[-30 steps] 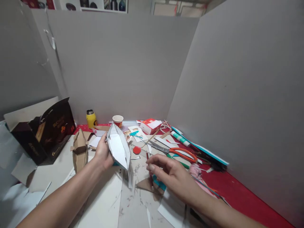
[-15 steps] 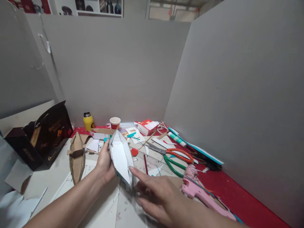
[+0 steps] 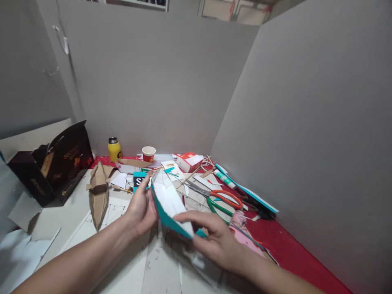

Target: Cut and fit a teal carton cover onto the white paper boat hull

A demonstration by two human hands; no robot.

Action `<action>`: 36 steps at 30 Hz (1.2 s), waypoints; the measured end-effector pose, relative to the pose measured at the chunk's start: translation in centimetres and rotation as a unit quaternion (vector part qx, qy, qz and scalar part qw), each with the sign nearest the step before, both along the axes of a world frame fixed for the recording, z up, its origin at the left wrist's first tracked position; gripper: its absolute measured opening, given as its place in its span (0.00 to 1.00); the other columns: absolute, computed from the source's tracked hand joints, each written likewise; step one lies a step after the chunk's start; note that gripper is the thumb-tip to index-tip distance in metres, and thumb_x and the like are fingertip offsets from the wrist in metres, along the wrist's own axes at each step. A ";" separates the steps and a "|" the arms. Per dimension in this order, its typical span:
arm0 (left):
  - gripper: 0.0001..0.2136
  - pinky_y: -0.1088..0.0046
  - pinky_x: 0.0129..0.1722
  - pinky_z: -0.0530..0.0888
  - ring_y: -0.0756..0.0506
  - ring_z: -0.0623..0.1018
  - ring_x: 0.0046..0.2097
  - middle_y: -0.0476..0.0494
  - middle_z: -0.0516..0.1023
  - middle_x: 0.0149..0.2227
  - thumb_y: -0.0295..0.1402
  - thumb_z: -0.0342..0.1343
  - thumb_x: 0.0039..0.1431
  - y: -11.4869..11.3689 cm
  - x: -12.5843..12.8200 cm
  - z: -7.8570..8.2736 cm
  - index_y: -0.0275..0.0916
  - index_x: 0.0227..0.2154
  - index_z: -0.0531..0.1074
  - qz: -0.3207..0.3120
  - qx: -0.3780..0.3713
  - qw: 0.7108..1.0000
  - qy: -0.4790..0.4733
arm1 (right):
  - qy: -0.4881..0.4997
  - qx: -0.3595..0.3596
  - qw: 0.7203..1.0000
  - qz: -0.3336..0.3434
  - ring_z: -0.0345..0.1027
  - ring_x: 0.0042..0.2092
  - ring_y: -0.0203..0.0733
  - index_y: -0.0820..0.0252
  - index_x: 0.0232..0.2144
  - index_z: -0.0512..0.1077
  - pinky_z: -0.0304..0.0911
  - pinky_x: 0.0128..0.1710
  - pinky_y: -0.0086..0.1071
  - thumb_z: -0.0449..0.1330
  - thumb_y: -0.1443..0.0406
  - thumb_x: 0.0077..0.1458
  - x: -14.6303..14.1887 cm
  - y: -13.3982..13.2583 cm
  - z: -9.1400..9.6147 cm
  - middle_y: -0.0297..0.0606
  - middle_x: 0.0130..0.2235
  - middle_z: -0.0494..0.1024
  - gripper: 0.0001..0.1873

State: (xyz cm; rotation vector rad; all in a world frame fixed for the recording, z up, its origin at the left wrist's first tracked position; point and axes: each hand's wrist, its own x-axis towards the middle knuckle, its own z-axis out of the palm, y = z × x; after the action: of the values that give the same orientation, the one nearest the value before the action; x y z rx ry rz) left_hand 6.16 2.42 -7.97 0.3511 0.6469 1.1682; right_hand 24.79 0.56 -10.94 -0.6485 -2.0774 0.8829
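Observation:
A small cardboard boat (image 3: pixel 170 200), white inside and teal on its outer side, is held above the table, tilted toward me. My left hand (image 3: pixel 142 208) cups its left side near the far end, thumb up along the edge. The near end is in my right hand (image 3: pixel 211 237), the index finger over the rim and the thumb lower down on the outside; some of its fingers are hidden. To the left, a brown cardboard boat (image 3: pixel 99 198) lies on the table. Beyond my right hand are scissors (image 3: pixel 211 194) with orange and green handles.
A dark box (image 3: pixel 50 171) stands at left. At the back are a yellow bottle (image 3: pixel 114 150) and a paper cup (image 3: pixel 148 154). A pink glue gun (image 3: pixel 245 237) lies beside my right wrist. Paper scraps surround the scissors; grey panels (image 3: pixel 159 81) enclose the table.
My right hand has closed on the boat's near end, where only a fingertip touched before. The boat has turned, showing more of its teal side. The view has shifted slightly.

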 end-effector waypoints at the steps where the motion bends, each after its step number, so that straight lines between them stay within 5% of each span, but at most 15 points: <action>1: 0.21 0.59 0.42 0.77 0.39 0.82 0.35 0.35 0.83 0.32 0.42 0.46 0.66 0.2 -0.4 0.1 0.29 0.50 0.72 -0.012 0.018 1.000 -0.005 | 0.038 -0.067 0.997 0.001 0.73 0.30 0.38 0.57 0.41 0.75 0.68 0.28 0.30 0.60 0.68 0.55 0.2 0.2 0.3 0.37 0.32 0.79 0.10; 5: 0.19 0.60 0.37 0.78 0.40 0.80 0.32 0.36 0.80 0.30 0.40 0.52 0.63 0.3 -1.7 0.7 0.29 0.49 0.72 -0.049 0.051 0.997 -0.011 | 0.163 -0.241 0.955 0.050 0.74 0.30 0.37 0.55 0.38 0.74 0.68 0.27 0.28 0.65 0.61 0.54 1.1 0.8 1.6 0.34 0.31 0.79 0.09; 9: 0.19 0.61 0.37 0.78 0.39 0.80 0.36 0.33 0.80 0.35 0.39 0.57 0.60 -0.4 -2.1 1.5 0.30 0.48 0.73 -0.068 0.083 0.994 0.003 | 0.216 -0.247 0.941 0.085 0.74 0.29 0.36 0.58 0.39 0.74 0.68 0.26 0.26 0.64 0.60 0.55 1.7 1.1 2.4 0.36 0.29 0.79 0.10; 15: 0.14 0.60 0.40 0.79 0.41 0.79 0.38 0.34 0.80 0.40 0.34 0.59 0.59 -1.4 -1.9 2.9 0.34 0.46 0.74 0.023 0.093 0.994 0.049 | 0.257 -0.303 0.917 0.045 0.74 0.33 0.40 0.52 0.60 0.58 0.68 0.23 0.27 0.60 0.57 0.57 1.3 1.0 3.0 0.41 0.40 0.77 0.31; 23: 0.35 0.62 0.55 0.69 0.35 0.72 0.56 0.39 0.77 0.52 0.32 0.69 0.46 -2.5 -1.2 2.0 0.43 0.58 0.65 0.038 0.269 0.943 0.191 | 0.311 -0.326 0.893 -0.012 0.70 0.43 0.45 0.52 0.56 0.65 0.72 0.29 0.31 0.66 0.56 0.51 0.9 1.1 3.0 0.45 0.53 0.71 0.32; 29: 0.36 0.63 0.57 0.66 0.36 0.71 0.58 0.39 0.73 0.56 0.34 0.68 0.48 -2.1 -1.7 2.5 0.48 0.61 0.61 -0.020 0.283 0.941 0.186 | 0.356 -0.366 0.859 -0.030 0.71 0.38 0.41 0.56 0.41 0.75 0.71 0.31 0.30 0.70 0.59 0.46 1.6 2.4 2.5 0.38 0.41 0.79 0.19; 32: 0.32 0.63 0.51 0.72 0.39 0.77 0.51 0.39 0.77 0.51 0.36 0.65 0.53 -0.5 -2.7 2.3 0.47 0.60 0.61 -0.006 0.250 0.947 0.201 | 0.401 -0.390 0.827 -0.046 0.74 0.37 0.41 0.55 0.35 0.75 0.71 0.33 0.31 0.71 0.58 0.46 2.1 3.4 2.3 0.34 0.36 0.81 0.14; 34: 0.28 0.68 0.41 0.76 0.43 0.81 0.39 0.41 0.81 0.37 0.36 0.65 0.52 0.9 -3.4 1.5 0.41 0.56 0.65 0.044 0.217 0.941 0.257 | 0.416 -0.400 0.816 -0.040 0.76 0.38 0.41 0.54 0.37 0.75 0.71 0.34 0.31 0.69 0.58 0.47 2.5 3.9 2.4 0.33 0.38 0.81 0.14; 36: 0.24 0.77 0.25 0.72 0.50 0.75 0.24 0.52 0.74 0.21 0.33 0.65 0.50 2.3 -4.2 0.4 0.36 0.50 0.69 0.073 0.191 0.934 0.292 | 0.415 -0.406 0.813 -0.046 0.77 0.39 0.42 0.53 0.39 0.74 0.71 0.33 0.30 0.69 0.59 0.48 2.8 4.4 2.4 0.33 0.39 0.81 0.15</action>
State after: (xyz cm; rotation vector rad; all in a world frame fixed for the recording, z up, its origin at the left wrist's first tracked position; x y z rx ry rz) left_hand 1.97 4.70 -7.61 1.0213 0.9712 1.3397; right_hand 27.59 5.00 -8.53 -0.6060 -0.8259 1.6485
